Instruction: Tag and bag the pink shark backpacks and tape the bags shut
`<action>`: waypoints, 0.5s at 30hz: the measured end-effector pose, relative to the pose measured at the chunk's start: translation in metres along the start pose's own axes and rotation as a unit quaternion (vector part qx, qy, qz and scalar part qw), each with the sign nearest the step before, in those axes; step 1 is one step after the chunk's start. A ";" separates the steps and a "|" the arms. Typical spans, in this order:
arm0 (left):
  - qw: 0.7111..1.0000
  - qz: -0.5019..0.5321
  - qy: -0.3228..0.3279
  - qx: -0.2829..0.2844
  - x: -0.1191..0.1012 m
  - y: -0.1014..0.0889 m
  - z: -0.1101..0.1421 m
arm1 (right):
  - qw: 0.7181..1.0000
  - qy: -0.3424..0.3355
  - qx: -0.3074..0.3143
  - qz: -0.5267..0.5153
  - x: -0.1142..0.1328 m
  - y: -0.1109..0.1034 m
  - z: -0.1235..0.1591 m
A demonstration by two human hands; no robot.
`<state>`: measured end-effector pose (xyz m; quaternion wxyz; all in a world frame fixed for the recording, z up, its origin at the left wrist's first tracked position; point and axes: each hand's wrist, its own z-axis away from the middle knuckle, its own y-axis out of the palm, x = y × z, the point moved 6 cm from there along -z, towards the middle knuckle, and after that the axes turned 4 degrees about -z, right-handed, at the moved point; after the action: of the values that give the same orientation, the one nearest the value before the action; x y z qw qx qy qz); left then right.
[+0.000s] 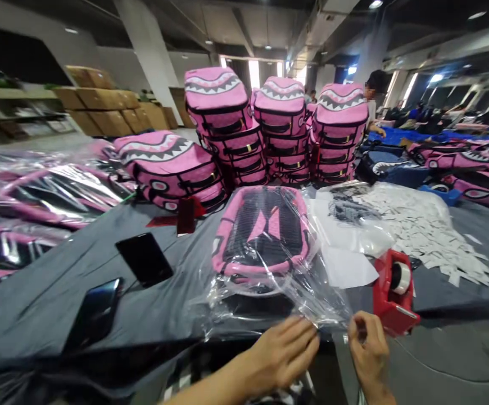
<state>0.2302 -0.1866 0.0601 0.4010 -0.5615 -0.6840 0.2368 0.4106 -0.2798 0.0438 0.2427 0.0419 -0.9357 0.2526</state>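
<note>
A pink and black backpack [278, 225] lies in a clear plastic bag [333, 306] in front of me, its black panel with a pink emblem facing up. The bag's loose end spreads toward the table's near edge. My left hand [284, 351] is at that end, back upward, fingers together and bent over the plastic; its thumb is hidden. To the right, my right hand [370, 346] is closed in a pinch at the bag's near right corner. A red tape dispenser [396, 292] with a roll of tape stands just beyond my right hand.
Pink backpacks with shark-mouth prints [223, 112] are stacked at the back. Bagged backpacks [63, 197] lie left. A black tablet [144, 259] and a phone [95, 312] rest on the grey cloth [152, 315]. White labels [430, 230] are heaped right. A person [373, 107] stands behind.
</note>
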 end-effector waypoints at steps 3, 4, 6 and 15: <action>0.952 -0.176 -0.208 -0.139 0.028 -0.071 0.078 | 0.999 0.038 0.029 -0.003 -0.006 0.001 0.022; 0.913 -0.222 -0.312 -0.138 0.049 -0.085 0.104 | 0.998 0.056 0.033 0.004 -0.008 0.001 0.026; 0.846 -0.220 -0.477 -0.088 0.088 -0.094 0.153 | 0.995 0.091 0.038 0.033 -0.013 -0.001 0.029; 0.564 0.059 -0.797 -0.206 0.059 -0.092 0.246 | 0.987 0.087 0.097 0.095 -0.020 -0.014 0.027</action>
<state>-0.0263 -0.1231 0.0083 -0.4493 -0.2512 -0.7210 0.4639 0.4186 -0.3059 0.0199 0.2927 -0.0461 -0.8817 0.3671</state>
